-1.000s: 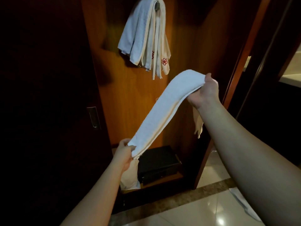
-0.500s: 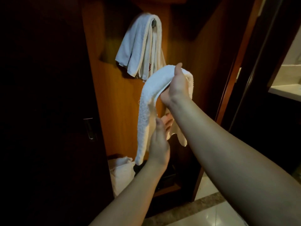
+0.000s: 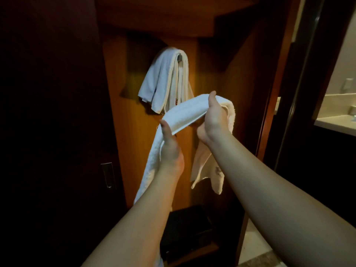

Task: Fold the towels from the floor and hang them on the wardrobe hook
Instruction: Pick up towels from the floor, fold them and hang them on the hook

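A folded white towel [image 3: 185,112] stretches between both my hands in front of the open wardrobe. My left hand [image 3: 170,149] grips its lower left part, and one end hangs down past my forearm. My right hand [image 3: 212,120] clasps the raised right part, with the other end dangling below it. Above and behind, several white towels [image 3: 165,81] hang folded over the wardrobe hook [image 3: 180,58] on the wooden back panel. The held towel sits just below those hung towels.
A dark wardrobe door with a metal recessed handle [image 3: 108,175] stands at the left. A black box [image 3: 188,230] sits on the wardrobe's bottom shelf. At the right are a wooden door frame [image 3: 273,105], a bathroom counter [image 3: 337,122] and pale floor tiles [image 3: 254,247].
My left hand rose from beneath the hanging towel and took hold of its left part. The towel lifted nearer the hook, and the view tilted upward.
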{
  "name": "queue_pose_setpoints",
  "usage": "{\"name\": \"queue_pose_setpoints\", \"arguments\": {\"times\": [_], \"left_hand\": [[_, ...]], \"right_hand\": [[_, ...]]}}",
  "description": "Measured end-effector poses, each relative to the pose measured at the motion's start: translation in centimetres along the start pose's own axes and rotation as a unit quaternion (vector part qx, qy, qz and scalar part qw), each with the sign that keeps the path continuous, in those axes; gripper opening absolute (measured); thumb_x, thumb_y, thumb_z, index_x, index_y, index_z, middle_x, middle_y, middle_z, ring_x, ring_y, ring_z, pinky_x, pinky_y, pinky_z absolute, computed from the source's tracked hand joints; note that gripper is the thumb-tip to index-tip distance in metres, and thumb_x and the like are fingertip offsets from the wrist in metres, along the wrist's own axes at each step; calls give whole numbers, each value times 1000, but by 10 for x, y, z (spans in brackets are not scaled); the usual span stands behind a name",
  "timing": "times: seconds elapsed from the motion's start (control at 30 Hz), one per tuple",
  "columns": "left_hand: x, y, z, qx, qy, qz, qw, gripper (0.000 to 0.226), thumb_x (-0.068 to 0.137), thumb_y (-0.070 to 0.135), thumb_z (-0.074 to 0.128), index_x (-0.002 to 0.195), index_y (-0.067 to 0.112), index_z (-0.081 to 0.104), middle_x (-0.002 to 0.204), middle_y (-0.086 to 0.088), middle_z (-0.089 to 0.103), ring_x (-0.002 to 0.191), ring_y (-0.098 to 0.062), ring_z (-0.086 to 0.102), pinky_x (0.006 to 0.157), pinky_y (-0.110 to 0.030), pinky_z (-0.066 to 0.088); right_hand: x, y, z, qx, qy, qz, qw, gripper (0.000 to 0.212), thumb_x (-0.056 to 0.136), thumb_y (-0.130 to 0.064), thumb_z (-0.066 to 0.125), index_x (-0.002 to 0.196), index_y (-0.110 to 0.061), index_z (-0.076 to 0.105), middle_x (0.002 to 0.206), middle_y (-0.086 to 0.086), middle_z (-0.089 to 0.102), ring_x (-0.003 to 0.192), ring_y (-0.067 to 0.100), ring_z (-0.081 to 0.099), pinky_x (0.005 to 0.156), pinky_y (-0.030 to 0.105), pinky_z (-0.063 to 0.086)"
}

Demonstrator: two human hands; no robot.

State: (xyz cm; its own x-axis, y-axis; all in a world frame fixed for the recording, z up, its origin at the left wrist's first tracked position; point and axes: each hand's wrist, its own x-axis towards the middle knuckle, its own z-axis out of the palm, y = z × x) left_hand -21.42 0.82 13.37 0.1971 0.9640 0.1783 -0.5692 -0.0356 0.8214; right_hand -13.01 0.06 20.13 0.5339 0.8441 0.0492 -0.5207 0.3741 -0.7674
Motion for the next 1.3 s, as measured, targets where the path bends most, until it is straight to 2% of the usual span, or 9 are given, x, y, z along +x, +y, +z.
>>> {"name": "queue_pose_setpoints", "arguments": {"times": [0.13,0.27,0.43,0.63,0.87,0.93,1.0,1.13,1.3], "left_hand": [[10,15,0,-46,63,61,995,35,97,58,50,110,30,67,102,3,76,94,-10,73,71,-22,59],[22,36,5,-36,74,37,996,34,96,43,54,119,20,65,116,-7,73,110,-23,66,98,-37,52],[42,64,3,8,40,54,998,23,95,41,53,103,25,67,95,-3,78,99,-22,72,83,-37,59],[87,93,6,163,-1,76,984,53,98,58,42,130,19,59,129,-12,64,121,-23,57,110,-46,41],[164,121,28,259,-15,97,961,65,90,78,36,125,28,56,140,-5,56,118,-15,54,98,-35,34],[191,126,38,278,-13,103,955,72,90,79,34,131,24,56,127,1,64,117,-14,53,102,-39,34],[219,133,50,285,-34,113,951,58,93,76,31,106,29,64,89,14,73,92,-5,55,91,-30,36],[280,140,67,313,-80,123,938,79,93,76,29,143,19,51,150,-4,48,139,-16,42,122,-37,20],[351,144,90,341,-80,134,927,95,88,82,25,155,14,32,159,-13,35,147,-23,33,123,-45,20]], "right_hand": [[1,9,-13,-89,4,-54,995,29,97,-50,58,114,-27,54,117,1,64,114,21,59,88,35,53],[8,10,-16,-39,68,-78,994,16,93,-47,63,96,-32,61,105,-1,70,104,17,65,99,43,54],[25,-4,-8,90,87,-13,992,32,87,-42,70,111,-20,65,101,7,75,91,21,73,62,33,61],[64,-28,1,-66,-7,-121,990,19,98,-46,58,96,-28,63,71,-13,75,68,0,72,47,13,51],[135,-62,20,-361,-92,-228,899,35,99,-65,38,87,-37,56,81,-23,61,79,-2,59,72,15,34],[163,-71,27,-399,-103,-248,877,40,100,-64,35,109,-34,59,101,-17,59,90,1,54,82,16,34],[191,-78,37,-427,-108,-254,861,64,100,-66,32,141,-22,53,127,2,58,110,14,52,96,26,32],[249,-95,57,-395,-57,-272,876,66,96,-69,40,136,-20,59,135,9,60,111,19,53,101,35,38],[329,-116,86,-393,-56,-281,873,70,93,-75,38,127,-20,65,105,-5,66,118,21,58,85,25,40]]}}
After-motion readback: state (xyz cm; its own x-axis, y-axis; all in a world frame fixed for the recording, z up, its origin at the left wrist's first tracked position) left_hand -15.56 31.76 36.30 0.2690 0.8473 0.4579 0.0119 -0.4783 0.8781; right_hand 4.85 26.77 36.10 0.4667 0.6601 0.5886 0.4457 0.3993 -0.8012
